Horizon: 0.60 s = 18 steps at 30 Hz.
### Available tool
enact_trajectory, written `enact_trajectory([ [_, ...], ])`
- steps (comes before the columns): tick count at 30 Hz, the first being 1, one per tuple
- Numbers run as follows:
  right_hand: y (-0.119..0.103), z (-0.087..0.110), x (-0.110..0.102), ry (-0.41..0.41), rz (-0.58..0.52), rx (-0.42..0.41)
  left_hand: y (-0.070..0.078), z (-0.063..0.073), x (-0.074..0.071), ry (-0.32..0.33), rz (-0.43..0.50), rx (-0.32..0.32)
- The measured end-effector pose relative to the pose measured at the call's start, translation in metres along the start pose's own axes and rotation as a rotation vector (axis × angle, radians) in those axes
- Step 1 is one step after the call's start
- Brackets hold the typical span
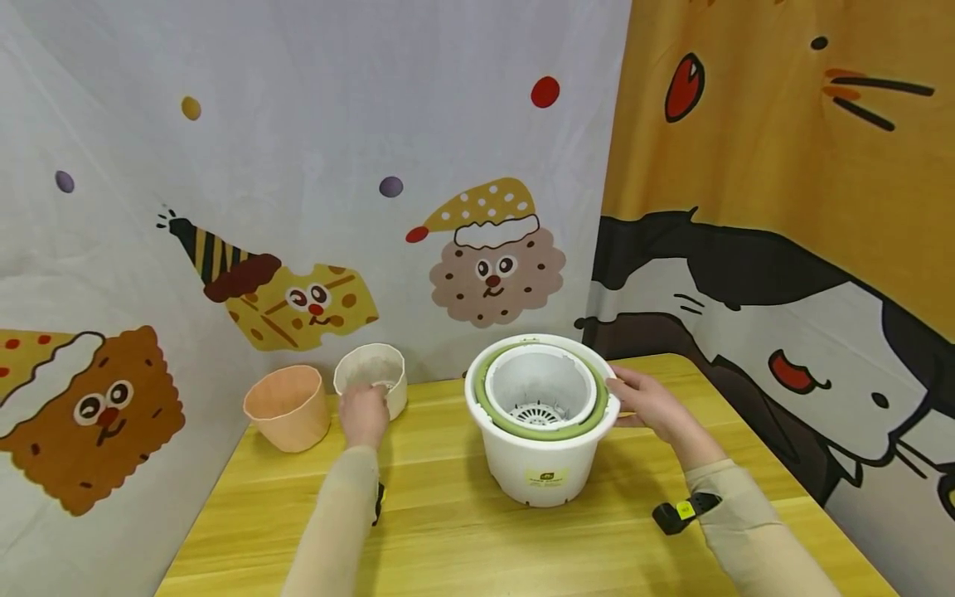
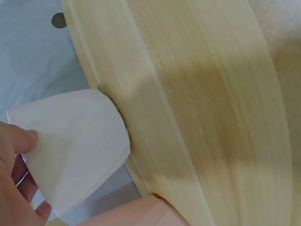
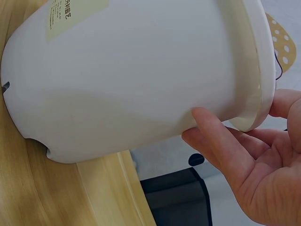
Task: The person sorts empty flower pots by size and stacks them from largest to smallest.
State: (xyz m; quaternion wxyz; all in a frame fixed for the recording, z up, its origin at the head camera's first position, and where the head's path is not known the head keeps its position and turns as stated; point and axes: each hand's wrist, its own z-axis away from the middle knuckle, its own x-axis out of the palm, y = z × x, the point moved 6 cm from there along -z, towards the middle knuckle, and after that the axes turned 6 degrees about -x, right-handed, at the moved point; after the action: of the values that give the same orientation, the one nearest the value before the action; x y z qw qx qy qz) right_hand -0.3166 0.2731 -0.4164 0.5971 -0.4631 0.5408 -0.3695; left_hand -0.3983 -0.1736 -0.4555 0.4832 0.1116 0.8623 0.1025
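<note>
My left hand [image 1: 364,416] pinches the near rim of a small cream-white flowerpot [image 1: 399,396] at the table's back edge. In the left wrist view, the thumb lies on the outer wall of this flowerpot [image 2: 77,146] with fingers inside the rim. My right hand [image 1: 647,408] grips the right rim of a large white flowerpot [image 1: 522,474], which stands on the table. In the right wrist view, fingers press under the lip against the wall, thumb at the rim. Nested inside are a green pot [image 1: 543,433] and a pale grey pot [image 1: 548,373] with a slotted bottom.
A peach flowerpot [image 1: 298,424] stands left of my left hand. The wooden table [image 1: 440,531] backs onto a white cartoon-print curtain [image 1: 462,99], with an orange cartoon curtain [image 1: 746,166] along the right. A dark object [image 3: 176,197] shows beyond the table edge.
</note>
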Motion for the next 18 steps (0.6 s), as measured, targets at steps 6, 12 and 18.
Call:
enact_trajectory([
  [6,0.0013,0.0000,-0.0002,0.003,0.007,-0.004,0.0007,0.0025,-0.0014,-0.021,-0.022,-0.007],
  [12,0.0011,0.0006,0.0009,0.004,0.009,-0.001,0.0013,0.0046,0.0000,-0.009,-0.030,0.000],
  [18,0.0008,0.0006,0.0014,0.000,0.006,-0.008,0.0023,0.0060,-0.0014,0.019,-0.027,0.006],
])
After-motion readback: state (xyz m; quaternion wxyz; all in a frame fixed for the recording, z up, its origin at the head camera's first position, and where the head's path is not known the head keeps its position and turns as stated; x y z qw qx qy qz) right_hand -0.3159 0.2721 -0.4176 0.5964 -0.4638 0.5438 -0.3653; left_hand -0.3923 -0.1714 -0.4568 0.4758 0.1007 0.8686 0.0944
